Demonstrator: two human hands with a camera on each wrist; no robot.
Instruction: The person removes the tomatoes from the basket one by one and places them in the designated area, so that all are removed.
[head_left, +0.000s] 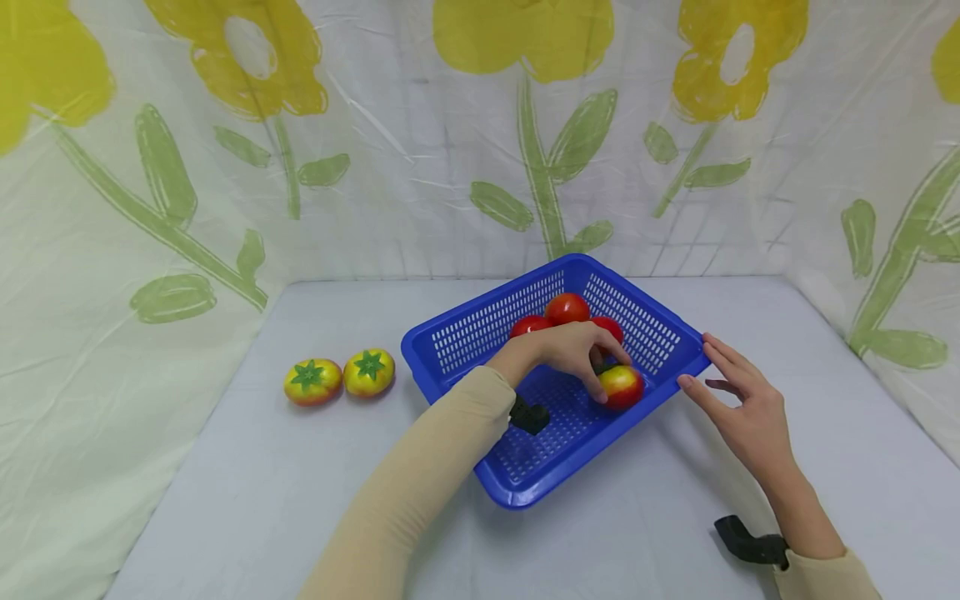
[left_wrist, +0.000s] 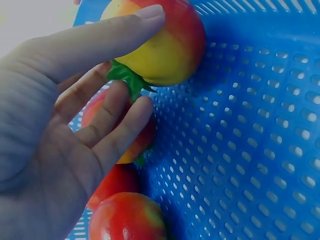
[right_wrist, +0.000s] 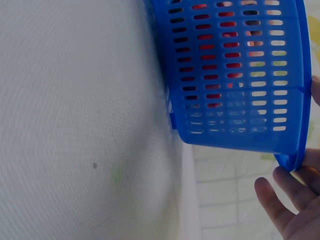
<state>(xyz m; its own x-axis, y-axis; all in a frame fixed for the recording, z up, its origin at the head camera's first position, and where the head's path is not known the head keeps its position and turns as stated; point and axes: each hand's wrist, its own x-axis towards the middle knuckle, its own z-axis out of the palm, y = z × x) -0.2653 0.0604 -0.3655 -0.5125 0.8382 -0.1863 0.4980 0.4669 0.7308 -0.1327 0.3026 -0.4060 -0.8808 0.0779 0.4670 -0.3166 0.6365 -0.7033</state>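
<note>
One red-and-yellow fruit point(head_left: 624, 388) sits in the left hand's point(head_left: 579, 352) grip, pinched between thumb and fingers, inside the blue basket point(head_left: 517, 500) toward the counter's point(head_left: 247, 500) far edge. I'd want that pinch light but sure — clear of the red fruits point(head_left: 567, 308) — with the right hand point(head_left: 750, 421), gripping a basket corner, bracing firmly.

Left arm point(head_left: 420, 475) stretches from near to centre, left hand point(head_left: 583, 352) in a curved pinch; right forearm point(head_left: 806, 512) near right, right hand point(head_left: 752, 410) pointing far-left, fingers point(head_left: 733, 360) fairly straight.
</note>
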